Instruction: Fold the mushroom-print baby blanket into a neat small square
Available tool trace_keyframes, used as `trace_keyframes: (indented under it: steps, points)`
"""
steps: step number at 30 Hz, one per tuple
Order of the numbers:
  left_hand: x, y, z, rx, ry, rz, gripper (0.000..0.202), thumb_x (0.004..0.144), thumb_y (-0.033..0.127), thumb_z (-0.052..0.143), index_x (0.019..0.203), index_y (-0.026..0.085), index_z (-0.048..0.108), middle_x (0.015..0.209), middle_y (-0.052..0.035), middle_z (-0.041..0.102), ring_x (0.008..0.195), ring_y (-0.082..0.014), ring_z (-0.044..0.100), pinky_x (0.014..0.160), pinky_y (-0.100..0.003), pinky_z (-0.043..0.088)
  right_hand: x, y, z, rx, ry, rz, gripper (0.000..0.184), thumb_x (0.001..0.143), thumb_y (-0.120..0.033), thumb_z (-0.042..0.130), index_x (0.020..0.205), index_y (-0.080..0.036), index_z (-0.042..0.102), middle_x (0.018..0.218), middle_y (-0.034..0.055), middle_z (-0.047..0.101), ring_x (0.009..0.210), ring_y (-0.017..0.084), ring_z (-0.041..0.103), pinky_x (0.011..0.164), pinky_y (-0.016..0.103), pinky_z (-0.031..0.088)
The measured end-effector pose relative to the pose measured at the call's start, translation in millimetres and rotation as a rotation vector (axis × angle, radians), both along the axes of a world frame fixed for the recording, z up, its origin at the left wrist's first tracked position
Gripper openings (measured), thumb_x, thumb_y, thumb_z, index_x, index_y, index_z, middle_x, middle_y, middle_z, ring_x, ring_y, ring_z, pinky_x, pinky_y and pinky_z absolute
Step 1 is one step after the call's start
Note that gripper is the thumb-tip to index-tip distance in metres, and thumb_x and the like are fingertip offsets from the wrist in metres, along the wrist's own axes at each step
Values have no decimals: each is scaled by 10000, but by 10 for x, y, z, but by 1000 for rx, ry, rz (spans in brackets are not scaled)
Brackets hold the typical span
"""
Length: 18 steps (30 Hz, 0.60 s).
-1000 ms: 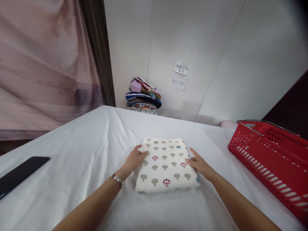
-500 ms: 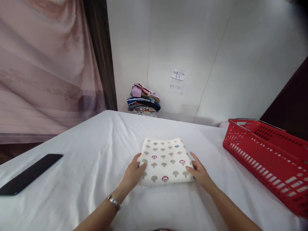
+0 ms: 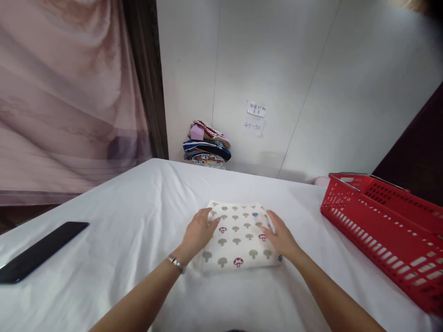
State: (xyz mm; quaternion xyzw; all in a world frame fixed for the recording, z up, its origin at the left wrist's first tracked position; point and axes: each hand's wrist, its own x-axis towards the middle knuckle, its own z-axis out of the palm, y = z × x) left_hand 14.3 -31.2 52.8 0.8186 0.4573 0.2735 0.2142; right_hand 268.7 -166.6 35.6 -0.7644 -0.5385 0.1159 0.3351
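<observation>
A folded white cloth (image 3: 238, 235) with grey, red, blue and green mushroom prints lies flat on the white-covered table (image 3: 138, 258). My left hand (image 3: 199, 230) rests along its left edge, thumb over the top and fingers apart from the thumb. Along the opposite edge is my right hand (image 3: 282, 235), its thumb on the print and its fingers stretched out by the far right corner. Both hands are open against the cloth's sides. A silver bracelet (image 3: 176, 263) circles my left wrist.
To the right stands a red plastic basket (image 3: 377, 230) with metal handles. A flat black object (image 3: 41, 251) lies at the left. Behind the table's far edge is a stack of folded clothes (image 3: 206, 144), near a white wall with paper notes (image 3: 255, 117). A pink curtain (image 3: 69, 101) hangs at left.
Both hands have slid away from me along the cloth's sides, from its near part to its middle and far part. Their thumbs now lie further in over the cloth, which stays put.
</observation>
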Motion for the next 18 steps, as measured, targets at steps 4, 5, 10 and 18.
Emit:
trace_keyframes:
  steps: [4,5,10,18]
  points:
    - [385,171,-37,174,136,-127,503,842,421,428,1249,128,472,1389,-145,397,1305,-264,311,1059,-395,253,-241,405,167,-54,-171,221,633,842,-454,447,1409,-233,272,1504,51,156,1378,216,106,1100,408,158]
    - [443,215,-90,156,186,-114,527,836,425,435,1265,120,458,1414,-154,359,1327,-278,268,1071,-420,224,-259,499,169,-104,-218,239,642,841,-454,452,1410,-219,271,1507,62,144,1381,225,81,1102,425,125]
    - [463,351,-379,0,286,-41,615,846,493,359,1349,139,363,1481,-123,230,1368,-274,160,1070,-479,199,-101,758,-41,-412,-255,166,660,857,-508,386,1420,-196,242,1510,73,108,1383,249,43,1080,498,78]
    - [405,456,-417,-41,217,-30,604,862,486,331,1346,127,359,1482,-106,235,1373,-246,151,1065,-400,248,84,671,-198,-285,-14,125,614,820,-457,469,1368,-196,377,1502,49,161,1384,199,62,1114,373,89]
